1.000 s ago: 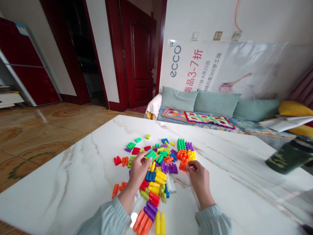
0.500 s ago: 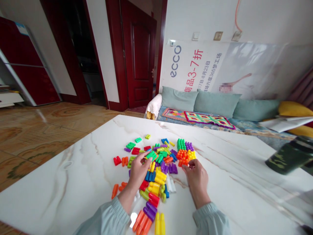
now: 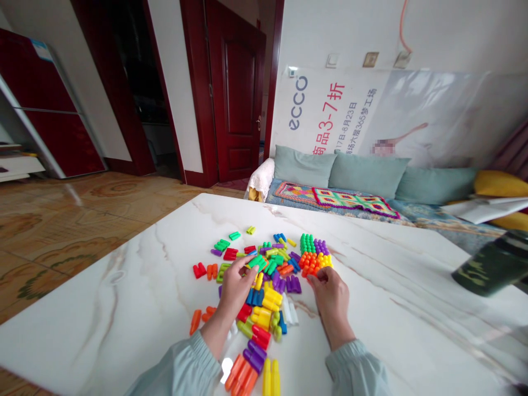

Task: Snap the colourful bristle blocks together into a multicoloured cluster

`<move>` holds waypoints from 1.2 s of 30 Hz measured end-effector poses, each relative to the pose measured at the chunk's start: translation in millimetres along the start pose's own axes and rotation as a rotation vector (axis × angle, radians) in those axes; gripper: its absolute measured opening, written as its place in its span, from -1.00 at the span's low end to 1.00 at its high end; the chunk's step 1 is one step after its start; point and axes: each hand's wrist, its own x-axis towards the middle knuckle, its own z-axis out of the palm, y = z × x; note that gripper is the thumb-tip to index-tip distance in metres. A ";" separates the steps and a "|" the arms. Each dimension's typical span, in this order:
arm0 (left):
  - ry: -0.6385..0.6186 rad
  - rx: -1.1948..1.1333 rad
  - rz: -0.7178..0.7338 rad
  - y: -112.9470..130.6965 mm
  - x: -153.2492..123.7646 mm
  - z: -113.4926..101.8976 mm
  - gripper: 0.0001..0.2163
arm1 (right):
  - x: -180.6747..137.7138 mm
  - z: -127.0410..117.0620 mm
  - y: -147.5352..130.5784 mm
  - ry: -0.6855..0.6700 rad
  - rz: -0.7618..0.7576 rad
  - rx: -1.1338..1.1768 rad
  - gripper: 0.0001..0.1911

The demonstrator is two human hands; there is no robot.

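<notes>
My left hand (image 3: 236, 286) grips a green plastic block (image 3: 258, 263) of joined rounded pegs, holding it above the loose pile. An orange piece shows partly under the green one. My right hand (image 3: 332, 291) has its fingers closed at the near corner of a group of upright peg blocks, around the front orange block (image 3: 310, 270); the fingertips are partly hidden. In that group a green block (image 3: 307, 242) and a purple block (image 3: 320, 246) stand at the back, with a yellow block (image 3: 324, 260) beside the orange ones.
Loose peg blocks in several colours lie between and in front of my hands, including yellow ones (image 3: 271, 300) and purple ones (image 3: 254, 355). They rest on a white marbled table (image 3: 144, 308). A dark green camouflage mug (image 3: 487, 267) stands at the right. Beyond is a sofa with cushions (image 3: 367, 173).
The front orange block has moved back against the other upright blocks, with my right hand at it. My left hand keeps hold of the green block almost unmoved. The view has shifted slightly.
</notes>
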 end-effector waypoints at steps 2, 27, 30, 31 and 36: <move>-0.009 0.001 -0.005 -2.5 0.3 -0.2 -0.66 | 0.8 -0.9 -0.9 0.001 0.000 -0.003 -0.56; -0.435 -0.291 -0.140 10.0 -10.2 6.1 -0.63 | -41.8 -0.6 -60.9 -0.435 -0.282 0.726 -0.49; -0.470 -0.297 -0.132 12.5 -11.2 5.0 -0.66 | -41.7 -1.4 -62.5 -0.421 -0.222 0.766 -0.50; -0.480 -0.302 -0.134 13.3 -11.4 4.7 -0.67 | -41.8 -1.2 -63.1 -0.424 -0.204 0.773 -0.50; -0.501 -0.319 -0.145 13.8 -12.0 4.5 -0.65 | -42.3 2.5 -61.8 -0.414 -0.224 0.795 -0.51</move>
